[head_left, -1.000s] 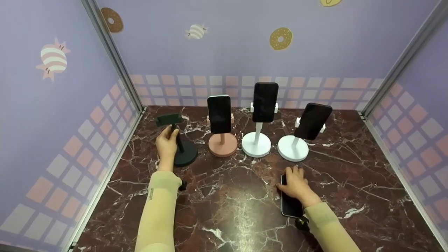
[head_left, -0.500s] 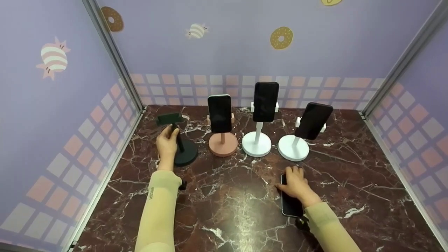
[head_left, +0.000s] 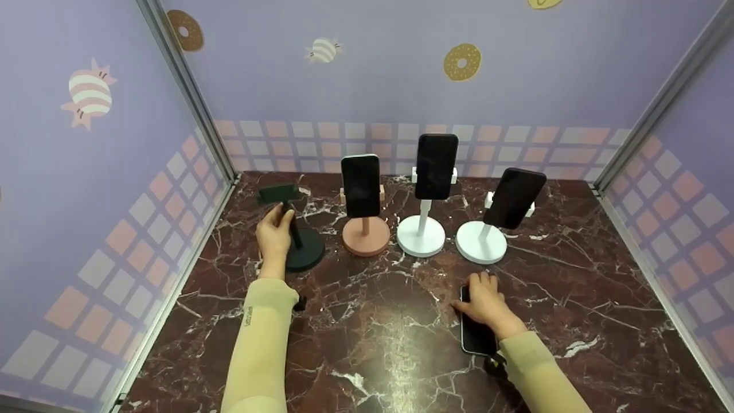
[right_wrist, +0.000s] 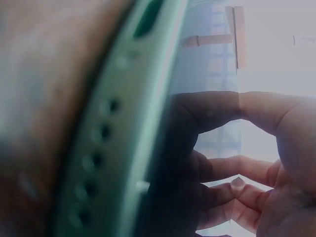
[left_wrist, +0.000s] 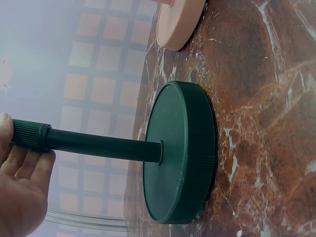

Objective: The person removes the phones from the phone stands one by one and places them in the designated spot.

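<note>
A dark green phone stand (head_left: pixel 304 251) is at the left of the table, its top cradle holding nothing. My left hand (head_left: pixel 273 235) grips its stem just under the cradle. In the left wrist view, the thumb and fingers close around the ribbed collar (left_wrist: pixel 30 134) of the stem, with the round base on the table. A phone (head_left: pixel 476 338) lies face up at front right. Over it, my right hand (head_left: pixel 483 301) holds its far half, thumb at the left edge. The right wrist view shows the fingers (right_wrist: pixel 247 170) mirrored in the glossy screen.
In a row right of the green stand are a pink stand (head_left: pixel 366 238) and two white stands (head_left: pixel 420 238), (head_left: pixel 480 244), each bearing a phone. The rightmost phone (head_left: pixel 514 198) leans sideways. Patterned walls (head_left: pixel 367 86) enclose the marbled table (head_left: pixel 373 315) on three sides.
</note>
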`<state>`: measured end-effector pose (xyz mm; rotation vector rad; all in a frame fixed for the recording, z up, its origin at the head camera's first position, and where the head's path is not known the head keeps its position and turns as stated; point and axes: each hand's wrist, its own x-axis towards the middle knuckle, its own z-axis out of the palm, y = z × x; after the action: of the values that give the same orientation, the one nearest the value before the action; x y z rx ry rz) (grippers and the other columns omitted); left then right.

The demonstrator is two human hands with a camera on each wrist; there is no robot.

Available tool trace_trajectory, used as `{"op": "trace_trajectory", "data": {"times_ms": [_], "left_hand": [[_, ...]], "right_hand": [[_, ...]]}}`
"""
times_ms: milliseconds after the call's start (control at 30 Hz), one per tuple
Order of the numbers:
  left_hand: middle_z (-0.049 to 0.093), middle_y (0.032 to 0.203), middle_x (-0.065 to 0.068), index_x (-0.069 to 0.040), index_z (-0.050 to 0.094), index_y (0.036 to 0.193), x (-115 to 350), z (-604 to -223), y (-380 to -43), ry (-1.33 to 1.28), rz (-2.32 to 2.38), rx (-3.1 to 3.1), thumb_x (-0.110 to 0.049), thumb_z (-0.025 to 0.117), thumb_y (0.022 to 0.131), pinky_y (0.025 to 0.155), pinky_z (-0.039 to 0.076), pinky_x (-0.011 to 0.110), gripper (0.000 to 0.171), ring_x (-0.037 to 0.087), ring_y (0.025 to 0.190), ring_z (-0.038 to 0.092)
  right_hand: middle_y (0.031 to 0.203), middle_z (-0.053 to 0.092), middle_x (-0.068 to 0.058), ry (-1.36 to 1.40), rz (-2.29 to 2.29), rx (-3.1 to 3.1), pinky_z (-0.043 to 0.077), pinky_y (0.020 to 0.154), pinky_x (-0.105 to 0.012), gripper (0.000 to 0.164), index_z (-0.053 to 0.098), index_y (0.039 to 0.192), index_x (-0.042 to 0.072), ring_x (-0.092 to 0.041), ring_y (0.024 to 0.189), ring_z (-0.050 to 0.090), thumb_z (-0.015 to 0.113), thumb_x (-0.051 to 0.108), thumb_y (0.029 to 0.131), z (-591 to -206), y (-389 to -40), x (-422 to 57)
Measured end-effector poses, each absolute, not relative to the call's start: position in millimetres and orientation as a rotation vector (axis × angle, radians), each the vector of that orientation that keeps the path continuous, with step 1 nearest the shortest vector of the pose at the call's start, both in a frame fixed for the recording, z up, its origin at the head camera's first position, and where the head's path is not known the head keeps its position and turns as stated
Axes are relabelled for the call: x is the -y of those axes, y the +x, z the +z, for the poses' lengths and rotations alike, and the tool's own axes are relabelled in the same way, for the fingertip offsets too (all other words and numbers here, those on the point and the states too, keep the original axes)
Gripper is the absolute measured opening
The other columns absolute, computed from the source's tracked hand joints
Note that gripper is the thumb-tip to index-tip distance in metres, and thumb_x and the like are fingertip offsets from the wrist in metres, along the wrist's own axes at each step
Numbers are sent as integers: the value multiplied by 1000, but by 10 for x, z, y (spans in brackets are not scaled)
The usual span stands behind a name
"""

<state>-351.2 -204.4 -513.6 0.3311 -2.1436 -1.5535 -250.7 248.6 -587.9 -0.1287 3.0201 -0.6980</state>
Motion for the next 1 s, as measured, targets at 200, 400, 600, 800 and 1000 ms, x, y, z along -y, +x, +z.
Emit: {"op": "trace_trajectory", "data": {"times_ms": [200,400,600,800,1000], "left_hand": [[68,133,20,-5,66,136,2040,-5138,-3513,329,-1552,2135,-19,72,98,106,53,46,41,37,122,67],[69,131,20,-4,68,134,2039,-5147,-3523,335,-1561,2112,-19,73,97,105,54,45,40,36,121,68],[69,131,20,-6,67,135,2057,-5153,-3507,334,-1552,2140,-23,73,98,105,54,46,42,37,120,68],[68,134,18,-10,66,138,2057,-5146,-3486,341,-1529,2189,-27,71,99,107,52,46,42,35,123,66],[69,131,20,-7,68,135,2032,-5156,-3441,324,-1510,2143,-22,73,97,105,53,47,41,36,122,67]], "right_hand": [[126,48,-33,-115,-698,-3009,46,86,-73,54,51,111,-2,-53,127,39,83,33,85,-5865,-2507,-2489],[129,48,-35,-115,-698,-3004,45,88,-74,53,51,110,-1,-54,129,38,83,33,85,-5853,-2508,-2487],[125,49,-33,-123,-687,-3008,45,87,-74,54,51,110,-2,-53,127,39,83,33,85,-5847,-2506,-2489],[127,50,-36,-145,-637,-3020,45,88,-75,57,51,110,-3,-55,127,40,83,37,84,-5811,-2504,-2495],[120,53,-32,-148,-613,-3016,45,88,-73,53,53,109,0,-52,124,43,82,38,86,-5753,-2515,-2473]]}}
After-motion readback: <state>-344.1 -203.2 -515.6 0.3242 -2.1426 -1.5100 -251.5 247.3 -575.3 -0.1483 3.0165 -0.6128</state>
